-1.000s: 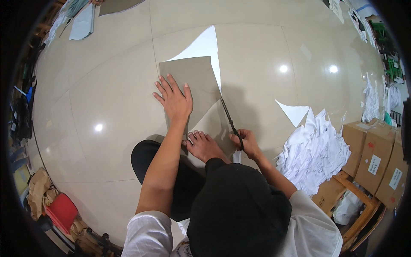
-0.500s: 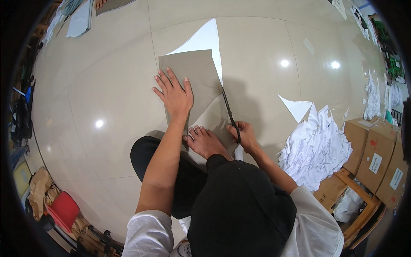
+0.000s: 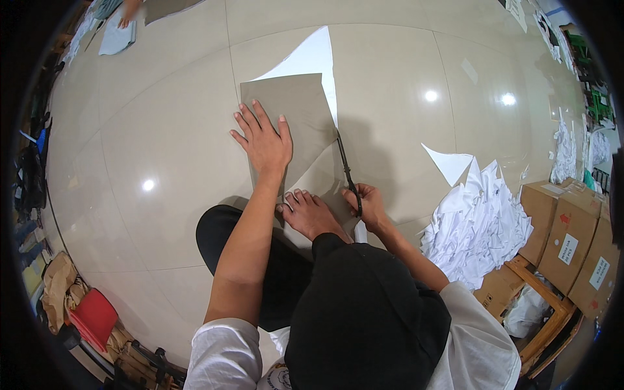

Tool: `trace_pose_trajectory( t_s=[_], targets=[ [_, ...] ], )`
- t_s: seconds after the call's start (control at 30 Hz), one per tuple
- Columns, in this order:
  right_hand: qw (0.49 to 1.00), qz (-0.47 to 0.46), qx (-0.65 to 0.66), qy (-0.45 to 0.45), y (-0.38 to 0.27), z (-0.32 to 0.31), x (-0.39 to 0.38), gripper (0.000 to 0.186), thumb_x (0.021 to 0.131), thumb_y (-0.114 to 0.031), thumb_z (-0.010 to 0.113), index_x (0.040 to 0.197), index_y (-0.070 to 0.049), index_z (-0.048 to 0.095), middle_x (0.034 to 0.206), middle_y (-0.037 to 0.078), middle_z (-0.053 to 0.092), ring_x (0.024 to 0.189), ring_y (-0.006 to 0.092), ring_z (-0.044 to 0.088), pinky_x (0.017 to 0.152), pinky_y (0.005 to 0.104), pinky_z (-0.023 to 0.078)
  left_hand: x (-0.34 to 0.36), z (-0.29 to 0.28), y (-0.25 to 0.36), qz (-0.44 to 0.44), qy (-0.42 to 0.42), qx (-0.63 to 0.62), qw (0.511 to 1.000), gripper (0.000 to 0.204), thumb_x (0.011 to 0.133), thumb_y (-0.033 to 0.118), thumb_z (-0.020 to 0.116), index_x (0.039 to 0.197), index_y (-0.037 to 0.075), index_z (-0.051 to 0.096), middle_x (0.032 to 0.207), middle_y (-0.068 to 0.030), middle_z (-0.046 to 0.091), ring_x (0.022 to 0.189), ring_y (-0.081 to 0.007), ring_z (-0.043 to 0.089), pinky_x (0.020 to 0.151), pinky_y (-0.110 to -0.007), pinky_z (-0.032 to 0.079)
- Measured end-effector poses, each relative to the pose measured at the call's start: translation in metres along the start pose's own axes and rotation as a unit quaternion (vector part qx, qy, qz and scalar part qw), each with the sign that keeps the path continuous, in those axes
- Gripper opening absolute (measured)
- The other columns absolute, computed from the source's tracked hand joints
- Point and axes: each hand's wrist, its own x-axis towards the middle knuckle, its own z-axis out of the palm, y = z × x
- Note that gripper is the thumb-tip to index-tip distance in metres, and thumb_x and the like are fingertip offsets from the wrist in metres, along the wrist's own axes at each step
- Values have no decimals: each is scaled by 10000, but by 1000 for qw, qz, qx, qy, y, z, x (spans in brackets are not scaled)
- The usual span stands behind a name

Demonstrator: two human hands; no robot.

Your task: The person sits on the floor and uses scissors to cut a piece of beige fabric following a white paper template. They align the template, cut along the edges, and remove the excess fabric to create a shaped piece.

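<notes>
My left hand (image 3: 266, 146) lies flat with spread fingers on a grey-brown sheet (image 3: 299, 97) on the floor. White material (image 3: 311, 55) shows from under that sheet at its far edge and right side. With my right hand (image 3: 372, 207) I grip the handles of long black scissors (image 3: 345, 162). Their blades point away from me, nearly closed, with the tip at the right edge of the sheet beside the white material. My bare foot (image 3: 313, 218) rests on the near part of the sheet. Whether the blades have material between them is too small to tell.
A heap of white scraps (image 3: 478, 224) lies at right, beside cardboard boxes (image 3: 562, 227) and a wooden frame (image 3: 546, 292). A red object (image 3: 94, 318) and brown paper (image 3: 58, 276) are at lower left. Another person's hand (image 3: 129, 13) is at the far left, above pale folded material (image 3: 118, 36).
The other person's hand at the far left has moved left, over the pale material. My hands, the sheet and the scissors have hardly moved.
</notes>
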Motion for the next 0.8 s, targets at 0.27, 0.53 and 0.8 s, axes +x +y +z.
trace_pose_trajectory(
  t_s=[0.27, 0.53, 0.8],
  targets=[
    [1000, -10, -13, 3, 0, -1, 0, 330, 944, -299, 864, 816, -63, 671, 683, -20, 620, 559, 73, 555, 520, 277, 427, 0, 0, 0, 0, 1, 2, 1000, 821, 1148, 512, 424, 1786, 35, 223, 1849, -281, 163, 1722, -465, 88, 1360, -683, 20],
    [999, -1, -35, 12, -9, 2, 4, 382, 931, -343, 886, 803, -67, 655, 659, -21, 606, 546, 75, 542, 511, 278, 403, 0, 2, -2, 12, 21, 9, 1000, 809, 1161, 510, 427, 1780, 27, 233, 1841, -292, 177, 1709, -492, 131, 1347, -708, 67],
    [1000, -1, -8, 13, -14, 8, 13, 388, 925, -356, 890, 804, -73, 654, 653, -19, 604, 537, 74, 536, 497, 269, 382, 1, 0, -1, -2, 1, 2, 1000, 823, 1149, 511, 424, 1790, 41, 210, 1852, -273, 156, 1722, -463, 90, 1362, -680, 17]
  ],
)
